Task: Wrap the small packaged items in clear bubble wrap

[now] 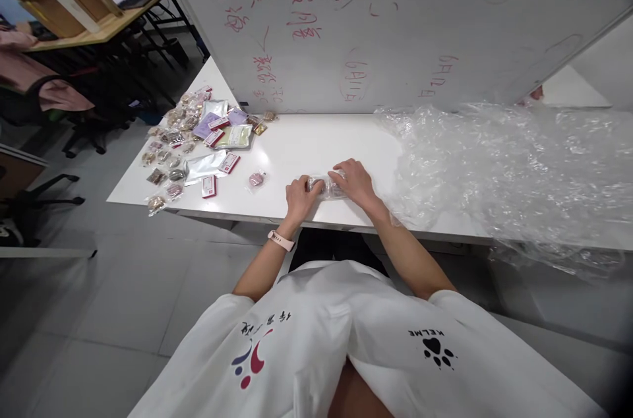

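Near the front edge of the white table (297, 141), both hands hold a small bundle in clear bubble wrap (329, 187). My left hand (299, 199) is closed around its left end, thumb across the top. My right hand (355, 182) grips the right end with bent fingers. Roundish items show through the plastic, but their kind is hard to make out. A pink round piece in a clear packet (256, 179) lies a short way left of my left hand.
Wrapped small pieces (173, 134), silver pouches (200, 169) and red-and-white boxes (208, 186) crowd the table's left end. A big heap of bubble wrap (494, 167) covers the right side, hanging over the front edge. A whiteboard (370, 29) stands along the back.
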Motion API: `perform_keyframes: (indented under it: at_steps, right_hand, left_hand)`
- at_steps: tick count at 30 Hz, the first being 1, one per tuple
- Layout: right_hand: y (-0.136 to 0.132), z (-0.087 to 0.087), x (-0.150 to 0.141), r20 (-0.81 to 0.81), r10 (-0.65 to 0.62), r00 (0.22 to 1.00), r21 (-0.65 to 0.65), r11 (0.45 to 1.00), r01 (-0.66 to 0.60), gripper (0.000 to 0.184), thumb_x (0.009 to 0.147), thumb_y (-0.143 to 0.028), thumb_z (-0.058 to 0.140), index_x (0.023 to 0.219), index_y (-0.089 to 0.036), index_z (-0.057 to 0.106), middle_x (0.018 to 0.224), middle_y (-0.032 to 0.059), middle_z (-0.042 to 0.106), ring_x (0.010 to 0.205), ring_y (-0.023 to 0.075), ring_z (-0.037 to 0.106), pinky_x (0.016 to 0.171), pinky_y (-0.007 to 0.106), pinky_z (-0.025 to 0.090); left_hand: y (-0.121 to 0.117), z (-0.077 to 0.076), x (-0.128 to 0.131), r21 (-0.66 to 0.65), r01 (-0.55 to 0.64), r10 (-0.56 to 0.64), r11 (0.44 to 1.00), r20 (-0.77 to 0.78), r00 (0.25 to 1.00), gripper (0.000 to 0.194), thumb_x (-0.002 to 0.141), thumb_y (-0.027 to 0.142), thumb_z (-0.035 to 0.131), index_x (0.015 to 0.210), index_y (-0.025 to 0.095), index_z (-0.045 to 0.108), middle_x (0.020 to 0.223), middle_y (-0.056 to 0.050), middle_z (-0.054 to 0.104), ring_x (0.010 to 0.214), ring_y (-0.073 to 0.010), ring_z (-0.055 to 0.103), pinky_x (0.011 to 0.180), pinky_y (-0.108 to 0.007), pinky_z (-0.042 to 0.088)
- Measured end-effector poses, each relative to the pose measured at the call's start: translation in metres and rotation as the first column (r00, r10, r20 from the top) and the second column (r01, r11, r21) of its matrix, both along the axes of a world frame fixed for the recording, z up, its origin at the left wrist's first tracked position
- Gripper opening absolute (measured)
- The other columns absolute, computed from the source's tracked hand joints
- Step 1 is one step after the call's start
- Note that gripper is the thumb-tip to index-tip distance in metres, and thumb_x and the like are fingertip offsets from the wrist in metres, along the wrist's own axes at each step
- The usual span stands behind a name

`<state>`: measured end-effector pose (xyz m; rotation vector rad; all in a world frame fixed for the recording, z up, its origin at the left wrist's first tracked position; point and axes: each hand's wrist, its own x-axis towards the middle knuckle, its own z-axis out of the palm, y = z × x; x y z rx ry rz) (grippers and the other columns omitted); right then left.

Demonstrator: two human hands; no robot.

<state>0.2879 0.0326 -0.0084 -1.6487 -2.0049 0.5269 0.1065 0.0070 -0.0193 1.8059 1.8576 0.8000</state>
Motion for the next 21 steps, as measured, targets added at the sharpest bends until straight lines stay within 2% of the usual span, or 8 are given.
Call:
perform_keyframes:
  at_steps: [2, 4, 6, 9, 12, 15, 17, 21]
  right_hand:
    - [0.005, -0.002, -0.004, 0.096, -0.057, 0.994, 0.015, 0.998, 0.056, 0.044, 0.098, -0.051, 0.048, 0.117, -0.017, 0.068, 0.126, 0.0149, 0.062, 0.119, 0.0339, 0.052, 0.099, 0.047, 0.042]
    - [0.003, -0.002, -0.008, 0.109, 0.021, 0.994, -0.051, 0.999, -0.016, 0.047, 0.099, -0.053, 0.044, 0.121, -0.017, 0.067, 0.128, 0.0150, 0.061, 0.119, 0.0333, 0.052, 0.100, 0.048, 0.041]
    - [-0.002, -0.002, -0.009, 0.040, 0.143, 0.989, -0.123, 0.983, -0.137, 0.048, 0.100, -0.052, 0.044, 0.126, -0.018, 0.065, 0.125, 0.0135, 0.062, 0.116, 0.0294, 0.055, 0.098, 0.043, 0.043]
    - [-0.008, -0.001, -0.005, -0.079, 0.248, 0.965, -0.171, 0.951, -0.258, 0.053, 0.096, -0.054, 0.052, 0.135, -0.019, 0.059, 0.122, 0.0122, 0.064, 0.113, 0.0264, 0.059, 0.094, 0.038, 0.046]
    - [-0.011, 0.006, 0.000, -0.114, 0.304, 0.946, -0.193, 0.927, -0.321, 0.053, 0.091, -0.052, 0.062, 0.134, -0.021, 0.060, 0.122, 0.0109, 0.065, 0.109, 0.0258, 0.062, 0.088, 0.035, 0.048]
    - [-0.027, 0.025, 0.000, -0.121, 0.340, 0.932, -0.174, 0.918, -0.357, 0.034, 0.091, -0.047, 0.062, 0.114, -0.023, 0.069, 0.105, 0.0053, 0.070, 0.091, 0.0207, 0.065, 0.074, 0.029, 0.046]
    - [-0.051, 0.045, 0.001, -0.130, 0.291, 0.948, -0.126, 0.944, -0.306, 0.027, 0.095, -0.044, 0.056, 0.092, -0.021, 0.069, 0.085, 0.0020, 0.068, 0.075, 0.0168, 0.062, 0.064, 0.026, 0.041]
    - [-0.110, 0.093, 0.032, -0.222, 0.224, 0.949, -0.021, 0.972, -0.235, 0.033, 0.098, -0.043, 0.051, 0.074, -0.022, 0.060, 0.069, 0.0010, 0.061, 0.061, 0.0146, 0.053, 0.058, 0.029, 0.038]
  left_hand:
    - [0.003, -0.001, 0.003, 0.084, -0.092, 0.094, 0.992, -0.016, 0.995, 0.028, 0.086, 0.041, 0.068, 0.101, 0.019, 0.061, 0.106, -0.010, 0.065, 0.105, -0.0281, 0.055, 0.090, -0.041, 0.042]
    - [0.004, -0.003, 0.001, 0.107, -0.071, 0.064, 0.992, 0.070, 0.996, 0.040, 0.085, 0.036, 0.068, 0.120, 0.019, 0.056, 0.121, -0.013, 0.061, 0.113, -0.0283, 0.051, 0.092, -0.041, 0.042]
    - [0.003, -0.005, -0.005, 0.062, 0.066, -0.078, 0.996, 0.201, 0.976, 0.045, 0.087, 0.032, 0.065, 0.129, 0.021, 0.052, 0.117, -0.011, 0.063, 0.106, -0.0242, 0.054, 0.088, -0.037, 0.045]
    - [0.000, -0.008, -0.012, 0.053, 0.257, -0.257, 0.965, 0.396, 0.882, 0.044, 0.085, 0.028, 0.065, 0.127, 0.022, 0.051, 0.102, -0.005, 0.064, 0.087, -0.0171, 0.058, 0.078, -0.031, 0.047]
    - [-0.008, -0.006, -0.013, 0.188, 0.244, -0.305, 0.951, 0.462, 0.833, 0.030, 0.085, 0.026, 0.065, 0.112, 0.020, 0.053, 0.097, -0.004, 0.062, 0.084, -0.0149, 0.058, 0.077, -0.029, 0.048]
    - [-0.023, 0.008, -0.010, 0.315, 0.240, -0.351, 0.918, 0.367, 0.861, 0.015, 0.089, 0.026, 0.061, 0.101, 0.020, 0.056, 0.096, -0.004, 0.062, 0.088, -0.0162, 0.060, 0.080, -0.031, 0.050]
    - [-0.035, 0.024, -0.006, 0.352, 0.291, -0.407, 0.890, 0.321, 0.855, 0.013, 0.092, 0.027, 0.060, 0.104, 0.021, 0.058, 0.098, -0.004, 0.063, 0.091, -0.0170, 0.061, 0.082, -0.033, 0.051]
    - [-0.051, 0.053, 0.003, 0.392, 0.378, -0.515, 0.839, 0.344, 0.785, 0.036, 0.093, 0.036, 0.063, 0.126, 0.025, 0.053, 0.119, -0.009, 0.062, 0.108, -0.0214, 0.063, 0.089, -0.038, 0.054]
